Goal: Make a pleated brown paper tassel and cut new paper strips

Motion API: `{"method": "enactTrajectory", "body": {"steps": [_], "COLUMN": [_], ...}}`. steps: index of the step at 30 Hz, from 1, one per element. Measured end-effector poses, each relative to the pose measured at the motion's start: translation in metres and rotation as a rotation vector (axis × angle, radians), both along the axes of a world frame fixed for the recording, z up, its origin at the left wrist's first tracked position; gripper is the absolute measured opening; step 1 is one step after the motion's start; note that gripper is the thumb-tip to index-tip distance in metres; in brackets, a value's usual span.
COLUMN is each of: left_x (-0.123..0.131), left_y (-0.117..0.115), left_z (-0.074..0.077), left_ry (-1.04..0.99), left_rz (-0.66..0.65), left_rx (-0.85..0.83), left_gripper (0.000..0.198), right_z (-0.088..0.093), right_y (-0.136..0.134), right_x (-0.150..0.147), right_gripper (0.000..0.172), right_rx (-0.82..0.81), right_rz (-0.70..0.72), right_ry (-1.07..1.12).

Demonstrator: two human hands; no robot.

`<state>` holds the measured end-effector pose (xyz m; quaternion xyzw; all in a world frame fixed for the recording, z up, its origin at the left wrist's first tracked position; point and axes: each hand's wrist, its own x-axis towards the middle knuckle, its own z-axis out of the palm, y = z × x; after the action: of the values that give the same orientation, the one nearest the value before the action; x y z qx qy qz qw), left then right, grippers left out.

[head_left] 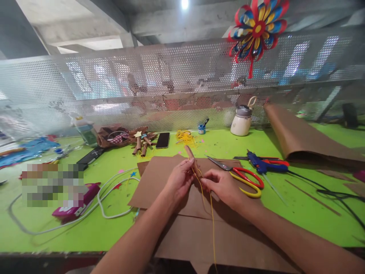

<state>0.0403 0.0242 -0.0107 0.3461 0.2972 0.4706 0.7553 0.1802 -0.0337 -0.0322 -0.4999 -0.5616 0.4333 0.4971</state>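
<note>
A rolled brown paper tube [189,153] stands tilted above brown paper sheets [159,179]. My left hand [180,178] is closed around the tube's side. A thin yellow string [212,224] runs across the tube and hangs down toward the table's front edge. My right hand [219,184] pinches that string near the lower end of the tube; its fingertips are partly hidden. Just beside my right hand lie scissors [248,179] with red and yellow handles, blades pointing left.
Right of the scissors lies a blue glue gun [260,164] with a black cord. Behind are a phone [162,140], yellow string pieces [184,137], small paper rolls [139,144], a blue jar [202,129] and a white bottle [241,121]. A white cable [114,217] loops at left.
</note>
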Motion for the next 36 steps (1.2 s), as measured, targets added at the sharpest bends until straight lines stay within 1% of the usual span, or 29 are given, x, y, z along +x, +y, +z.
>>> {"method": "enactTrajectory", "body": {"steps": [1, 2, 4, 6, 9, 11, 16, 19, 25, 29, 31, 34, 36], "left_x": [0.0, 0.0, 0.0, -0.001, -0.001, -0.001, -0.001, -0.002, -0.005, -0.005, -0.004, -0.002, -0.001], "left_y": [0.0, 0.0, 0.001, 0.0, -0.001, -0.002, -0.004, -0.004, -0.004, -0.004, -0.004, -0.006, -0.006], "left_z": [0.0, 0.0, 0.0, 0.0, 0.001, 0.003, 0.009, 0.011, 0.014, 0.014, 0.014, 0.014, 0.012], "left_ry": [-0.003, -0.004, -0.001, 0.014, 0.057, 0.081, 0.098, 0.129, 0.185, 0.136, 0.131, 0.152, 0.168], "left_rz": [-0.004, -0.01, -0.014, -0.001, 0.012, 0.007, -0.035, -0.071, -0.066, -0.107, -0.108, -0.105, -0.1], "left_rx": [-0.01, -0.017, -0.016, -0.005, 0.016, 0.03, 0.036, 0.019, 0.039, 0.01, -0.022, -0.035, -0.023], "left_gripper": [0.02, 0.02, 0.019, 0.017, 0.016, 0.015, 0.012, 0.012, 0.011, 0.012, 0.015, 0.017, 0.017], "right_z": [-0.001, -0.001, 0.001, 0.006, 0.01, 0.011, 0.012, 0.014, 0.014, 0.011, 0.009, 0.01, 0.014], "right_y": [0.0, -0.001, -0.003, -0.008, -0.016, -0.019, -0.021, -0.02, -0.017, -0.012, -0.011, -0.012, -0.013], "right_x": [0.002, 0.004, 0.005, 0.003, -0.002, -0.006, -0.007, -0.004, 0.006, 0.012, 0.013, 0.013, 0.013], "right_gripper": [0.017, 0.017, 0.019, 0.02, 0.022, 0.023, 0.024, 0.025, 0.021, 0.026, 0.029, 0.034, 0.028], "right_rx": [0.04, 0.073, 0.11, 0.096, 0.022, -0.015, -0.021, -0.006, 0.07, 0.088, 0.116, 0.157, 0.16], "right_rz": [-0.028, -0.055, -0.085, -0.056, 0.046, 0.082, 0.058, 0.08, 0.072, 0.128, 0.169, 0.188, 0.189], "right_ry": [-0.076, -0.136, -0.179, -0.132, -0.019, -0.004, -0.113, -0.154, -0.258, -0.396, -0.462, -0.528, -0.553]}}
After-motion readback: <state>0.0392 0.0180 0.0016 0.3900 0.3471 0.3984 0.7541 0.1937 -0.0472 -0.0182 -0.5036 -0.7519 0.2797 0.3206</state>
